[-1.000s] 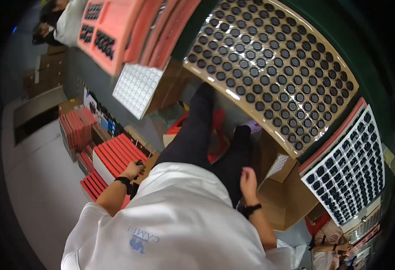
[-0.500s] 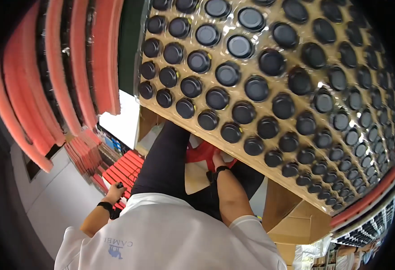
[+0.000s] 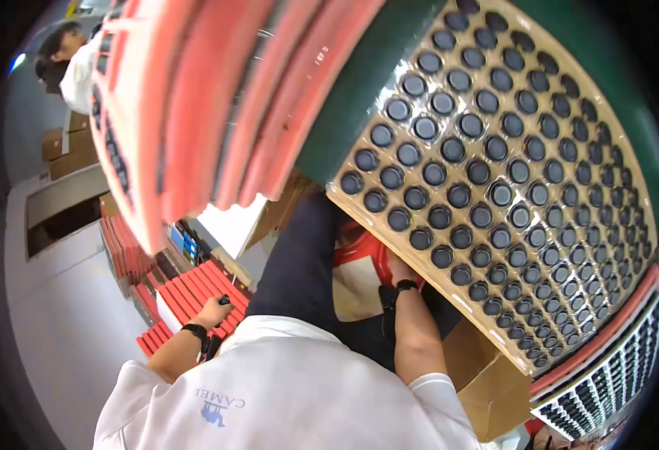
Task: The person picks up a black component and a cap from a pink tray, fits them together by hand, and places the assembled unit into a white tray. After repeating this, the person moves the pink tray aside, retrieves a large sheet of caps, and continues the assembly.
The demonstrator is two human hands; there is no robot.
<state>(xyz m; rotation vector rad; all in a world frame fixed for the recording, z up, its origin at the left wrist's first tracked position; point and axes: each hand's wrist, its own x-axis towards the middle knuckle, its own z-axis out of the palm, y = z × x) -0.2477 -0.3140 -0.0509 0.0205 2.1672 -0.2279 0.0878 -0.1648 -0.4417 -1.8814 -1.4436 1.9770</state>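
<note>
My left hand (image 3: 214,310) is closed around a small black cylindrical piece (image 3: 225,300) beside my left thigh, above a stack of red-edged trays. My right hand (image 3: 400,270) reaches between my legs beside a red stool seat (image 3: 374,247); the tray's near edge hides its fingers, so I cannot tell what they hold. A big brown tray (image 3: 389,234) lies in front of me at the right. It carries many round black caps (image 3: 480,217) in rows, beneath shiny clear plastic.
Thick red-edged layers (image 3: 209,112) are stacked high at the front left. More red-edged trays (image 3: 202,289) stand low by my left hand. Cardboard boxes (image 3: 487,390) sit under the table at the right. Another person (image 3: 78,67) is at the far left.
My view has shifted, so the capped tray shows more fully and the red stack looms larger. Another person has come into sight. My left hand still grips the black piece.
</note>
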